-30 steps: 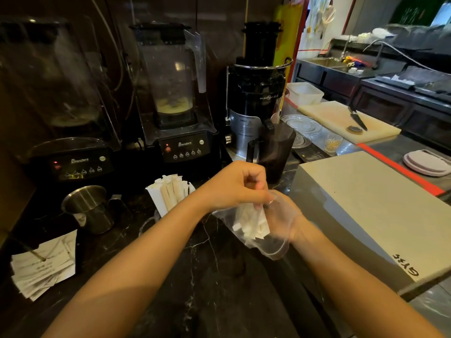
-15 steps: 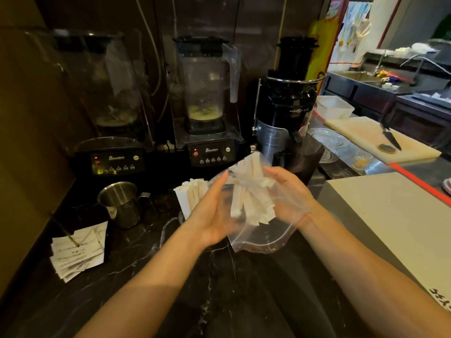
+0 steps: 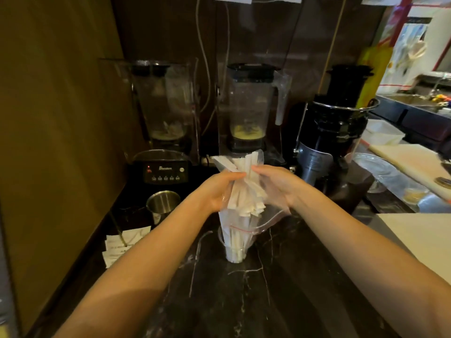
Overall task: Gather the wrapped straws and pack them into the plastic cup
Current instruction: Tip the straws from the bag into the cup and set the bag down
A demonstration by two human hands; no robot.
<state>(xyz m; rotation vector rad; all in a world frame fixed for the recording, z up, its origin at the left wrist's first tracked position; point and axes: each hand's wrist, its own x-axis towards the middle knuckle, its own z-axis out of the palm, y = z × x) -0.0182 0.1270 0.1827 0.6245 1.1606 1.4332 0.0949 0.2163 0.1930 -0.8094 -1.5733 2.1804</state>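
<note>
A clear zip bag (image 3: pixel 266 218) full of white paper-wrapped straws (image 3: pixel 246 189) is held upright, mouth down, over a clear plastic cup (image 3: pixel 234 250) on the dark marble counter. The cup holds several wrapped straws standing in it, and the bag's red-lined opening hangs over its rim. My left hand (image 3: pixel 217 191) grips the bag and straw bundle from the left. My right hand (image 3: pixel 278 185) pinches the same bundle through the plastic from the right. The straw tips fan out above both hands.
Two blenders (image 3: pixel 166 142) (image 3: pixel 249 111) and a black juicer (image 3: pixel 336 132) stand behind the cup. A steel jug (image 3: pixel 163 203) and paper slips (image 3: pixel 124 245) lie at the left. A pale board (image 3: pixel 419 237) and glass dishes (image 3: pixel 375 172) are at the right.
The bag of straws has been turned upright and brought over the cup, which now sits under both hands. My view has shifted left and closer to the blenders.
</note>
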